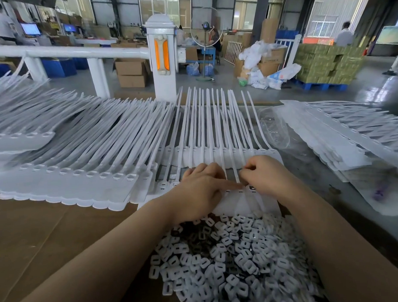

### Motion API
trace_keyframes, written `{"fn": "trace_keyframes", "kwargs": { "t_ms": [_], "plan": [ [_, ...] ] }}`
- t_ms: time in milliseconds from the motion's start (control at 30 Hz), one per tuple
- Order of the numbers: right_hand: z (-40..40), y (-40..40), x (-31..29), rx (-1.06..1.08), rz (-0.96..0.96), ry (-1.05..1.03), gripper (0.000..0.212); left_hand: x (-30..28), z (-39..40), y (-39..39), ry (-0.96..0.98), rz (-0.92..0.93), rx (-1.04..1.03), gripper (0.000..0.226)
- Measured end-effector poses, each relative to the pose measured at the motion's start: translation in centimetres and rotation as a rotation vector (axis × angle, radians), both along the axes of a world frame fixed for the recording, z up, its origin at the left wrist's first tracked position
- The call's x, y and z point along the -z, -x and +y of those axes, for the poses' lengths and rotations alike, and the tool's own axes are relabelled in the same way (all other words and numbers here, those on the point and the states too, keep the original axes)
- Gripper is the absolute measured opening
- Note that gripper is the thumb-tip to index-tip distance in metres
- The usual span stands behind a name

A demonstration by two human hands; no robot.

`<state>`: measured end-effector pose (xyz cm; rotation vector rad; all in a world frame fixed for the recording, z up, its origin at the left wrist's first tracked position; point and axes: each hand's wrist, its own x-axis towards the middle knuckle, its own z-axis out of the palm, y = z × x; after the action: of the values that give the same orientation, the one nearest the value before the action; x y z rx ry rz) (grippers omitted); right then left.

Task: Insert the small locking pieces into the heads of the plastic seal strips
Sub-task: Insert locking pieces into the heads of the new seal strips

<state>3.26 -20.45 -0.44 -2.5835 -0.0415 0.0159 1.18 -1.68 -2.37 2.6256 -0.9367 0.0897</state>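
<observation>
A connected row of white plastic seal strips (242,201) lies in front of me, heads near, tails pointing away. My left hand (201,191) rests on the row, its index finger stretched right and pressing at a head. My right hand (264,173) hovers just beyond, fingers curled and pinching something small at the head; the piece itself is hidden. A heap of small white locking pieces (231,258) with slots lies on the table below my wrists.
Big stacks of seal strips lie at the left (81,155), behind my hands (211,132) and at the right (341,132). Clear plastic wrap (271,125) sits between them. Brown cardboard (49,224) covers the near left. A white railing post (163,61) stands behind.
</observation>
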Motion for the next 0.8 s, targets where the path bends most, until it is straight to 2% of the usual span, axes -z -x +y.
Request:
{"fn": "trace_keyframes", "kwargs": {
  "t_ms": [100,200,267,433,667,800],
  "plan": [
    [0.2,0.6,-0.9,-0.166,-0.026,-0.140,0.015,-0.4,0.5,-0.4,0.258,0.241,-0.033,0.039],
    [0.8,1.9,-2.0,-0.483,0.111,-0.193,0.009,-1.2,0.9,-0.3,0.639,0.472,-0.117,0.037],
    [1.4,2.4,-2.1,-0.648,0.184,-0.157,0.008,-1.4,1.0,-0.2,0.774,0.537,-0.162,0.041],
    [2.7,2.5,-1.3,-0.772,0.215,-0.083,0.016,-1.5,0.8,0.0,0.762,0.550,-0.177,0.040],
    [3.1,2.7,-1.1,-0.755,0.198,-0.038,0.010,-1.4,0.9,0.0,0.737,0.537,-0.175,0.034],
    [2.7,2.7,-1.3,-0.661,0.166,-0.124,0.003,-1.3,1.0,0.0,0.755,0.535,-0.130,0.026]
  ]
}}
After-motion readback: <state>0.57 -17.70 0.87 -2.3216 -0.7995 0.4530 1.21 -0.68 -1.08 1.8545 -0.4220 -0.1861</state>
